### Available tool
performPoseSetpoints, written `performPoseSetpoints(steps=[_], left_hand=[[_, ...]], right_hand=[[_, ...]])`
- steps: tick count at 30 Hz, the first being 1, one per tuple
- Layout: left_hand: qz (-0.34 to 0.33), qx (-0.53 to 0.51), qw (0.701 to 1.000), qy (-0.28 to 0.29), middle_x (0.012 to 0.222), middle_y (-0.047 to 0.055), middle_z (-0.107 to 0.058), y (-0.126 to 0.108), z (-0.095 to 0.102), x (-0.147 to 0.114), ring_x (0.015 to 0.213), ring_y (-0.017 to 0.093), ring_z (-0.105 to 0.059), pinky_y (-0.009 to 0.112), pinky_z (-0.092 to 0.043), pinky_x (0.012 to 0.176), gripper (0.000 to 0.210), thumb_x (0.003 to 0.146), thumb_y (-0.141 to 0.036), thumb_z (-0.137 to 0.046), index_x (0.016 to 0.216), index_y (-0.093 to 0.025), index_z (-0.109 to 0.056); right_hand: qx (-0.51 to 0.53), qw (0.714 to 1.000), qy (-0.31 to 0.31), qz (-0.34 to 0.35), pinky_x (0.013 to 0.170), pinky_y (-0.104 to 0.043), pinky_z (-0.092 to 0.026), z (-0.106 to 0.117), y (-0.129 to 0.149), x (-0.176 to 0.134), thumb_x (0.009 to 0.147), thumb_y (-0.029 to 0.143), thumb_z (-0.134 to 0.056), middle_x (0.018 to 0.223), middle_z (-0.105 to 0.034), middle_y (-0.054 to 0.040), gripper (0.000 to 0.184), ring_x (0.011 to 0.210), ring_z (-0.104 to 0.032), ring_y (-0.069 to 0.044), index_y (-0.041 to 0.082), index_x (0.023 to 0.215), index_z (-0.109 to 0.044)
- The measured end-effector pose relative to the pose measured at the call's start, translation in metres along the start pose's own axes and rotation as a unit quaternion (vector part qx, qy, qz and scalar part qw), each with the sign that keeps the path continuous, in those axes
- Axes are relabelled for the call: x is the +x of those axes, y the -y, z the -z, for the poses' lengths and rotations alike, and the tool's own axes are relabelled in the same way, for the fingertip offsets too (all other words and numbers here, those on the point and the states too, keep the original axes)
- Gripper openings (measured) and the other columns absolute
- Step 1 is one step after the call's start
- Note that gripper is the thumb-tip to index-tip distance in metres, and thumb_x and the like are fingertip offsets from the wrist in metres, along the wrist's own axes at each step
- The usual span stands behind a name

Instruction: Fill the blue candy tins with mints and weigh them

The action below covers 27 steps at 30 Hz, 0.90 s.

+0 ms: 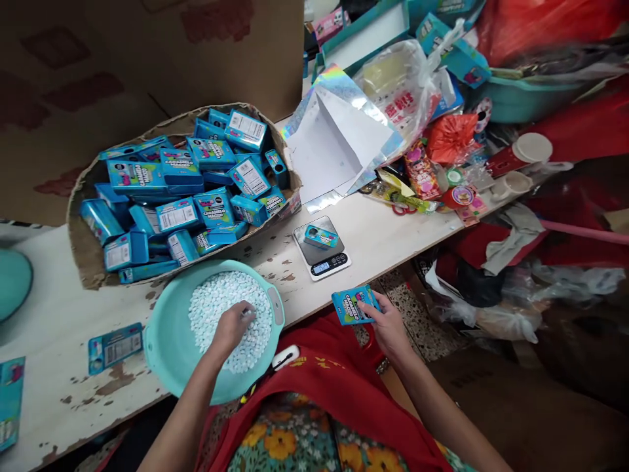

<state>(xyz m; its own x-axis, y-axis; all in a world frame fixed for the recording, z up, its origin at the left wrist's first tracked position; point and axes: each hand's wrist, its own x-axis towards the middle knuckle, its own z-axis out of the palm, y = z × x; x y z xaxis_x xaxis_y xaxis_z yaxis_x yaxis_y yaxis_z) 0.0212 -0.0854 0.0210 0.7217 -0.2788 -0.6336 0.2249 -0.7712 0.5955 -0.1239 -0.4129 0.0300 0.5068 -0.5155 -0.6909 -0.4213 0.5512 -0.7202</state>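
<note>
My left hand (234,329) is down in a turquoise basin (167,347), its fingers curled and closed on some small white candies (216,298) from the heap there. Exactly how many it grips is hidden. In front of my body, my right hand (388,322) holds a blue candy box (352,305) printed "Caramelo Macizo", thumb across its face. Between my hands and farther off is a small digital scale (322,252) with a lit display. On its metal plate lies another blue box (321,237).
A torn cardboard carton (81,242) piled with similar blue boxes stands behind the basin. Flat blue packaging (115,347) lies at left on the worn white table (388,242). Beyond the scale are a shiny open box (339,144), plastic bags and cups.
</note>
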Motion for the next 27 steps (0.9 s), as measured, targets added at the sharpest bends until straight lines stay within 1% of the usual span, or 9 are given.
performPoseSetpoints(steps=[4,7,10,15,17,19,23,25,27], left_hand=[[0.095,-0.314,0.945,0.013,0.073,0.001,-0.057,0.011,0.015,-0.006,0.054,0.011,-0.049,0.021,-0.032,0.044,0.037,0.071,-0.047,-0.065,0.09,-0.017,-0.057],[0.125,-0.337,0.933,0.035,0.073,0.002,-0.059,0.006,0.021,-0.004,0.05,0.009,-0.045,0.02,-0.029,0.043,0.042,0.069,-0.051,-0.067,0.086,-0.015,-0.056],[0.088,-0.288,0.951,0.068,0.065,0.0,-0.055,-0.028,0.032,0.003,0.049,0.008,-0.042,0.021,-0.029,0.045,0.039,0.071,-0.051,-0.066,0.078,-0.014,-0.056],[-0.093,-0.19,0.969,0.128,0.064,0.0,-0.054,-0.135,0.047,0.035,0.056,0.01,-0.046,0.022,-0.037,0.054,0.028,0.078,-0.042,-0.061,0.075,-0.014,-0.057],[-0.157,-0.121,0.972,0.122,0.07,0.001,-0.057,-0.176,0.042,0.056,0.061,0.012,-0.051,0.024,-0.041,0.058,0.022,0.078,-0.036,-0.058,0.083,-0.015,-0.06],[-0.224,0.009,0.972,0.072,0.08,0.003,-0.06,-0.206,0.031,0.078,0.07,0.015,-0.055,0.027,-0.044,0.065,0.018,0.079,-0.027,-0.054,0.091,-0.015,-0.062],[-0.335,0.273,0.901,-0.029,0.095,0.008,-0.06,-0.235,0.007,0.104,0.087,0.02,-0.056,0.031,-0.044,0.077,0.025,0.08,-0.012,-0.044,0.095,-0.016,-0.064],[-0.349,0.323,0.879,-0.037,0.097,0.009,-0.059,-0.24,0.0,0.108,0.089,0.021,-0.057,0.031,-0.044,0.076,0.028,0.08,-0.011,-0.043,0.1,-0.017,-0.063],[-0.353,0.321,0.878,-0.044,0.098,0.008,-0.059,-0.242,-0.002,0.108,0.089,0.021,-0.057,0.03,-0.044,0.075,0.029,0.079,-0.011,-0.046,0.101,-0.018,-0.063]], right_hand=[[-0.01,1.0,0.01,0.004,0.077,-0.036,-0.054,-0.002,-0.003,0.0,0.058,0.036,-0.085,0.096,-0.071,-0.0036,0.052,0.084,-0.065,-0.023,0.02,0.104,-0.065],[-0.008,1.0,0.009,0.005,0.078,-0.036,-0.053,-0.001,-0.006,0.0,0.058,0.035,-0.085,0.095,-0.071,-0.0034,0.053,0.084,-0.065,-0.023,0.02,0.105,-0.065],[0.007,1.0,0.008,0.003,0.076,-0.034,-0.054,0.001,-0.009,-0.001,0.059,0.035,-0.084,0.094,-0.071,-0.0034,0.051,0.082,-0.066,-0.023,0.02,0.104,-0.065],[0.036,0.999,-0.008,-0.001,0.073,-0.031,-0.054,0.004,-0.01,0.001,0.057,0.034,-0.085,0.091,-0.071,-0.0027,0.052,0.078,-0.066,-0.02,0.019,0.102,-0.064],[0.04,0.999,-0.014,0.002,0.072,-0.031,-0.054,0.007,-0.011,0.002,0.056,0.034,-0.086,0.09,-0.071,-0.0029,0.053,0.077,-0.066,-0.02,0.019,0.102,-0.065],[0.04,0.999,-0.02,0.005,0.072,-0.031,-0.054,0.01,-0.011,0.004,0.056,0.035,-0.085,0.09,-0.071,-0.0029,0.053,0.078,-0.066,-0.02,0.018,0.102,-0.065],[0.049,0.998,-0.04,0.005,0.072,-0.03,-0.054,0.018,-0.011,0.006,0.056,0.036,-0.085,0.091,-0.071,-0.0025,0.053,0.078,-0.065,-0.019,0.018,0.102,-0.065],[0.057,0.997,-0.047,0.002,0.072,-0.031,-0.054,0.021,-0.011,0.006,0.056,0.035,-0.085,0.092,-0.071,-0.0026,0.053,0.078,-0.066,-0.02,0.018,0.102,-0.065],[0.062,0.997,-0.048,-0.004,0.072,-0.031,-0.055,0.023,-0.012,0.006,0.055,0.035,-0.085,0.091,-0.071,-0.0026,0.053,0.077,-0.066,-0.02,0.018,0.102,-0.065]])
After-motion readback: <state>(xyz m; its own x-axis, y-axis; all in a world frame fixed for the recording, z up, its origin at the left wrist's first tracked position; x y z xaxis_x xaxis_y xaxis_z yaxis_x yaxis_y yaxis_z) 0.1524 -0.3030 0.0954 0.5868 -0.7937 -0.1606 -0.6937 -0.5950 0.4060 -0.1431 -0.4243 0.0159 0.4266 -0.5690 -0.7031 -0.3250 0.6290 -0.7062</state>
